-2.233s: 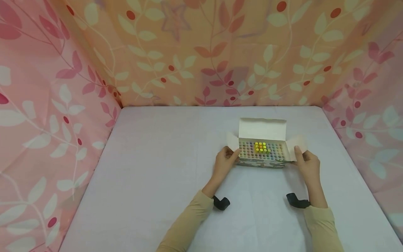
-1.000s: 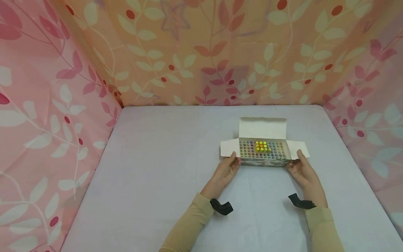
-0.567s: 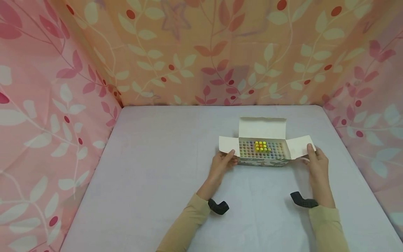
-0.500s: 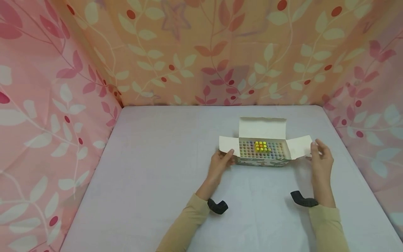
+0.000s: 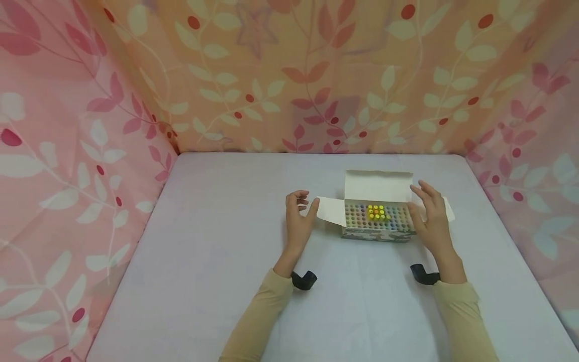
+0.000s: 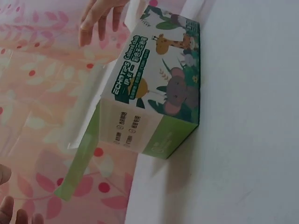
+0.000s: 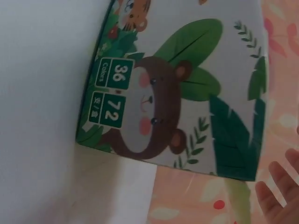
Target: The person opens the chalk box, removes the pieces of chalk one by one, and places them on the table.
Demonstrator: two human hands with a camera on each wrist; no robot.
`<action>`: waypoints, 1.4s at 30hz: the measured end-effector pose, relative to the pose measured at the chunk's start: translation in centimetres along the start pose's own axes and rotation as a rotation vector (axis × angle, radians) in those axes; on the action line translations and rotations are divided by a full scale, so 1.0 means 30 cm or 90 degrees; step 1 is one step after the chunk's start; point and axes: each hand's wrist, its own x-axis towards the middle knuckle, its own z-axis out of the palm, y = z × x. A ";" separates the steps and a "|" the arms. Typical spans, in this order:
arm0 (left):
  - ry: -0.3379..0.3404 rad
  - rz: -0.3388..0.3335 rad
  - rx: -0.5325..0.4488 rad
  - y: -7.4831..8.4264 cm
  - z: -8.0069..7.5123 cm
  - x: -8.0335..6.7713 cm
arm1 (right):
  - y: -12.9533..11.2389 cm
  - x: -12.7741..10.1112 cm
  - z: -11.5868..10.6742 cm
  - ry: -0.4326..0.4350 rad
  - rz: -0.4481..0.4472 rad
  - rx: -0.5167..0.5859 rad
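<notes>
**Both hands loose beside the open crayon box**

I see the pale lilac cloth-covered desk walled in by pink and orange leaf-print fabric on three sides. The open cardboard box with jungle-animal print sits right of the desk's middle, nearer the far edge than the near one, its rear lid standing up and its white left flap spread outward. Inside, rows of upright crayon tips show, with a yellow and orange cluster in the centre.

My left hand hovers just beside the left flap, fingers apart and gently bent, gripping nothing. My right hand is over the box's right end and its flap, fingers spread and relaxed, holding nothing; whether it touches the card I cannot tell. A black strap sits at each wrist.
</notes>
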 end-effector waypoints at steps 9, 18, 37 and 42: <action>-0.111 0.162 0.104 0.079 0.036 0.031 | 0.016 -0.014 0.037 -0.149 0.005 -0.163; -0.358 0.202 0.236 0.107 0.113 0.034 | 0.046 -0.036 0.059 -0.179 0.036 -0.154; -0.484 0.252 0.482 0.103 0.309 0.091 | 0.062 -0.035 0.090 -0.188 0.067 -0.138; -0.501 0.280 0.531 0.113 0.358 0.073 | 0.070 -0.040 0.090 -0.179 0.079 -0.104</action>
